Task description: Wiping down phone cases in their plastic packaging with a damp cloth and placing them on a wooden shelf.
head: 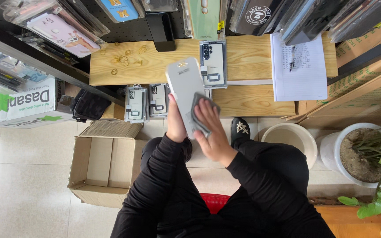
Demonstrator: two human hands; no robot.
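Open brown cardboard box (104, 165): on the tiled floor, left of and below the case.
Left hand (176, 121): fingers closed round the lower left edge of the flat grey rectangular phone case package (184, 90), held up before the pale wooden shelf (155, 64).
Right hand (212, 132): presses a folded grey cloth (199, 114) flat on the case's lower right.
Wiping well: likely steady grip, even strokes.
Hidden: fingertips behind the case; the case's back unseen.

Wood bench (252, 57): packaged phone cases (213, 64), paper sheet (298, 68), black phone (161, 31), gold rings (126, 58).
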